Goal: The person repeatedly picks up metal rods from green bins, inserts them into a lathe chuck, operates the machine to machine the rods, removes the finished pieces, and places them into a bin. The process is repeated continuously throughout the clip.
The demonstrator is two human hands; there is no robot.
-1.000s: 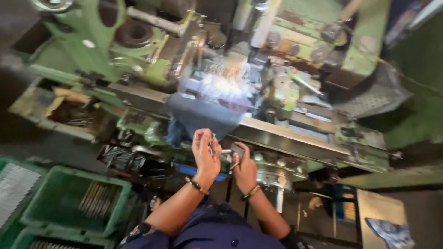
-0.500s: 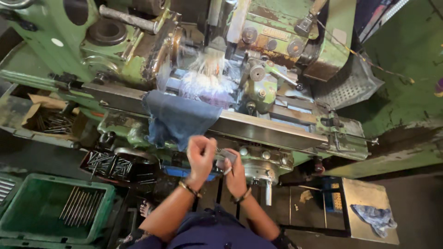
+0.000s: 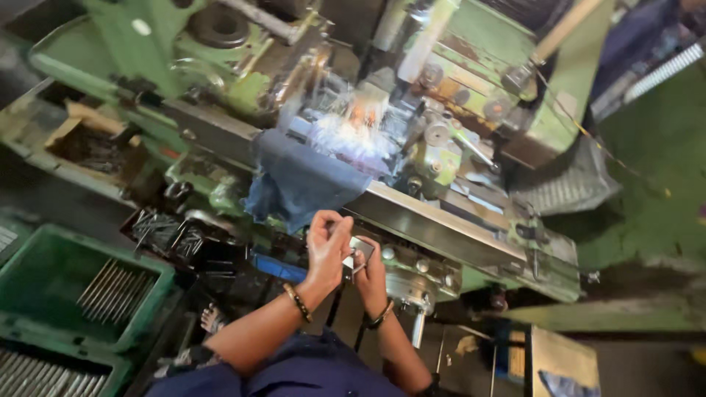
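Dim overall, murky and near black toward the floor at lower left and bottom. Brightest at a blown-out glare patch [image 3: 353,132] on wet metal mid-frame, with a sheen along the steel rail [image 3: 441,224]. Motion-smeared throughout, softest at top and right edges; tilted, wide-angle stretch in the corners.

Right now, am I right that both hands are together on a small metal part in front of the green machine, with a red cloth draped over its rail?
Not quite: the head view shows the cloth is dark blue, not red. The rest holds: the left hand and right hand meet on a small metal part before the green machine, the cloth draped over its rail.
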